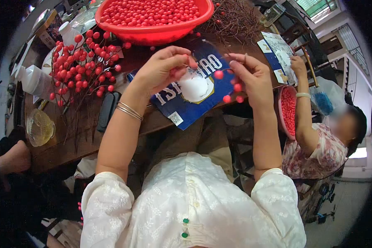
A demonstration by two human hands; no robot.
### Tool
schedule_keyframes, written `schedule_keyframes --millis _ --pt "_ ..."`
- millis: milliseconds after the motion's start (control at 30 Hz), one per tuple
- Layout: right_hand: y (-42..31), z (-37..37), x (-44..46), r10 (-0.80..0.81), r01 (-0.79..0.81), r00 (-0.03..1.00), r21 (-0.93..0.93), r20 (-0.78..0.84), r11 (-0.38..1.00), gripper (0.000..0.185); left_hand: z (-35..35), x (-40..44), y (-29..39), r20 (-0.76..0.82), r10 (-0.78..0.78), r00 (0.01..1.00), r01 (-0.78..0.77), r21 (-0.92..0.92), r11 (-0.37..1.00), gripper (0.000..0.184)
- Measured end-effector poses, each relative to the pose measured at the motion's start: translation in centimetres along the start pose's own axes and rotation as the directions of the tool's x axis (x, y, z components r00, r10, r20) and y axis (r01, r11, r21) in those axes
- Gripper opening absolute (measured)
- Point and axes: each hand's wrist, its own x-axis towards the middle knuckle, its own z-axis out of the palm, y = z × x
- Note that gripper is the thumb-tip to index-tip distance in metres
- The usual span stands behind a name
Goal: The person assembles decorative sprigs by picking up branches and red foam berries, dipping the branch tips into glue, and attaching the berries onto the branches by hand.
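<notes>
My right hand [256,78] pinches a thin dark twig [238,55] between thumb and forefinger. Several red berries [227,98] dangle below those fingers. Across from it, my left hand [163,68] is closed, its fingertips pressed around a red berry [192,62]; more red shows in the curled fingers. Both hands hover over a blue printed sheet [185,118] on the table, which has a white patch [196,89] in its middle. Left of my left hand lies a bunch of berry-covered twigs [76,68].
A red basin [153,35] full of berries stands at the back, with bare twigs [235,20] beside it. At left are a glass bowl [40,127], a dark case [108,110] and white bottles. A co-worker [318,144] sits at right near a pink berry basin [282,109].
</notes>
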Motion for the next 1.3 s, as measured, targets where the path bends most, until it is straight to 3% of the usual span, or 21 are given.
schedule_keyframes --millis 33,100,167,200,333,367,500,700,867,1033,1100,1167,1200,1300 --pt "0.1 -0.2 -0.1 0.005 -0.005 1.0 0.0 -0.002 1.0 0.024 0.1 0.0 0.0 0.0 -0.005 1.0 0.005 -0.001 1.0 0.012" --pt "0.4 -0.7 -0.2 -0.039 0.039 0.999 0.023 -0.004 0.999 0.023 0.1 0.1 -0.1 -0.012 0.076 0.997 -0.068 0.338 0.939 0.011" --pt "0.7 -0.9 -0.2 -0.087 0.087 0.996 0.05 -0.004 0.995 0.022 0.1 0.3 0.0 0.005 0.16 0.987 -0.126 0.642 0.757 0.01" --pt "0.7 -0.9 -0.4 -0.085 0.085 0.996 0.054 -0.002 0.995 0.022 0.0 0.5 -0.2 0.001 0.157 0.988 -0.121 0.644 0.756 0.01" --pt "0.9 -1.1 -0.9 0.005 -0.004 0.998 0.031 -0.055 1.0 0.021 -0.3 2.2 -2.4 0.242 0.313 0.919 -0.356 0.849 0.39 0.01" --pt "1.1 -1.1 -0.9 0.005 -0.003 0.998 0.031 -0.055 1.0 0.021 -0.3 2.7 -2.7 0.241 0.313 0.918 -0.356 0.849 0.39 0.01" --pt "3.0 -1.2 -0.6 -0.166 0.167 0.986 0.054 -0.022 0.985 0.02 0.0 4.9 -3.4 0.413 0.157 0.897 -0.406 0.911 -0.074 0.011" --pt "1.3 -1.4 -2.0 -0.045 0.052 0.997 0.126 -0.06 0.991 0.019 -0.2 5.5 -4.6 0.361 0.132 0.923 -0.358 0.933 -0.043 0.015" --pt "1.4 -1.1 -1.9 -0.028 0.039 0.995 0.117 -0.095 0.992 0.017 -0.5 5.4 -4.6 0.325 0.052 0.944 -0.311 0.932 -0.188 0.017" --pt "1.8 -0.5 -1.6 -0.065 0.078 0.993 0.141 -0.095 0.987 0.017 -0.5 5.1 -3.9 0.488 0.147 0.86 -0.476 0.872 -0.11 0.011" --pt "1.7 -0.2 -1.5 -0.126 0.138 0.986 0.102 -0.113 0.985 0.016 0.3 3.5 -2.0 0.234 0.139 0.962 -0.272 0.823 0.499 0.013" --pt "1.6 0.3 -1.4 -0.19 0.199 0.973 0.064 -0.129 0.978 0.015 1.1 2.0 -0.7 0.022 -0.031 0.999 0.019 0.422 0.907 0.014" --pt "1.4 0.6 -1.3 -0.19 0.2 0.973 0.064 -0.129 0.978 0.015 1.1 1.7 -0.8 0.022 -0.031 0.999 0.019 0.423 0.906 0.014" --pt "0.8 1.9 -1.4 -0.205 0.207 0.968 -0.005 -0.146 0.978 0.01 1.0 0.7 -0.9 0.149 -0.026 0.988 0.018 0.052 0.998 0.02"
